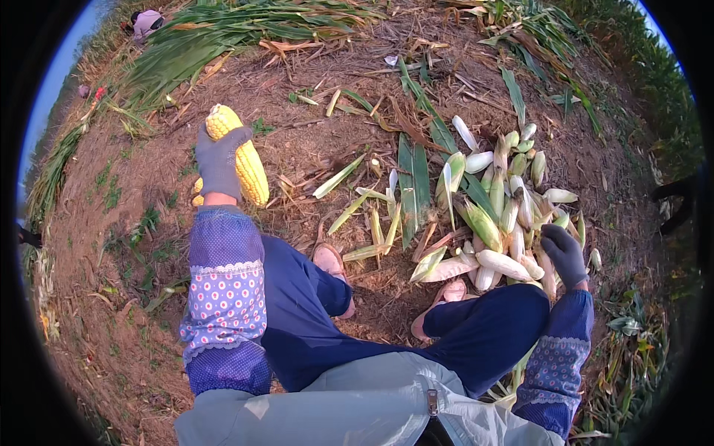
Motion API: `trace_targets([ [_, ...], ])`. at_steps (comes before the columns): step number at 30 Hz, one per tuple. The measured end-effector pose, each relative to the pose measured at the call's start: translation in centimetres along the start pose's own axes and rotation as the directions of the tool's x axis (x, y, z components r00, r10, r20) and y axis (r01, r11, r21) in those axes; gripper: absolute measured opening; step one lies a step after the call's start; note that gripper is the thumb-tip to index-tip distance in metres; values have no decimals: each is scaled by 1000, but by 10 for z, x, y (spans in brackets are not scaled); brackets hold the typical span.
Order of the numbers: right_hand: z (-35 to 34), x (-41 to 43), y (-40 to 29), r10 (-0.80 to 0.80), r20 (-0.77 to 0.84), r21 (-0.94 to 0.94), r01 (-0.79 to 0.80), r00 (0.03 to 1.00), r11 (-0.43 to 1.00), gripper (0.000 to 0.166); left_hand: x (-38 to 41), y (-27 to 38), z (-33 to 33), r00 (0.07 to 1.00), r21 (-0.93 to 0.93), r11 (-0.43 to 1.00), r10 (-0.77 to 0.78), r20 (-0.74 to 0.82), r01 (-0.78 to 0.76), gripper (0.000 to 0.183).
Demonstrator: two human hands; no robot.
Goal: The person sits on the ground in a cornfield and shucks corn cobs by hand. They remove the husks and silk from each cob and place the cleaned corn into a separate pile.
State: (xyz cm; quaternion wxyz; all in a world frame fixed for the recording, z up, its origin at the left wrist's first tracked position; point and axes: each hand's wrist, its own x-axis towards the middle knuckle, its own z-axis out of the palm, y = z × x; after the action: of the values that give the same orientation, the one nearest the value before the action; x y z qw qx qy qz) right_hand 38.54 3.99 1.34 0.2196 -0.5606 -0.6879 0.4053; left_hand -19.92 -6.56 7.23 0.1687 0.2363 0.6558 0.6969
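My left hand (218, 161), in a grey glove, grips bare yellow corn (251, 173) above the soil on the left. It looks like two ears, one partly behind the fingers. More yellow kernels (198, 191) show beside the wrist; whether they are held or lie lower is unclear. On the right, my gloved right hand (563, 253) reaches down to the near right side of a pile of corn in green and pale husks (505, 265). Its fingers are bent against the pile, and whether they grip an ear is hidden.
Loose husk strips (346, 214) and a broad green leaf (414, 187) lie between my shoes (329, 261) and the pile. Cut corn stalks (240, 33) are heaped at the far left, others (535, 39) at the far right. Another person (148, 25) is in the distance.
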Motion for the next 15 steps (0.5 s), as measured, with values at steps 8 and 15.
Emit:
trace_targets([
  [8, 53, 45, -28, 92, 288, -455, 51, 953, 889, 38, 86, -13, -143, 935, 846, 514, 351, -53, -144, 66],
  [15, 119, 88, 52, 265, 138, -362, -200, 954, 910, 38, -31, 10, 56, 842, 312, 917, 45, 538, -249, 34],
])
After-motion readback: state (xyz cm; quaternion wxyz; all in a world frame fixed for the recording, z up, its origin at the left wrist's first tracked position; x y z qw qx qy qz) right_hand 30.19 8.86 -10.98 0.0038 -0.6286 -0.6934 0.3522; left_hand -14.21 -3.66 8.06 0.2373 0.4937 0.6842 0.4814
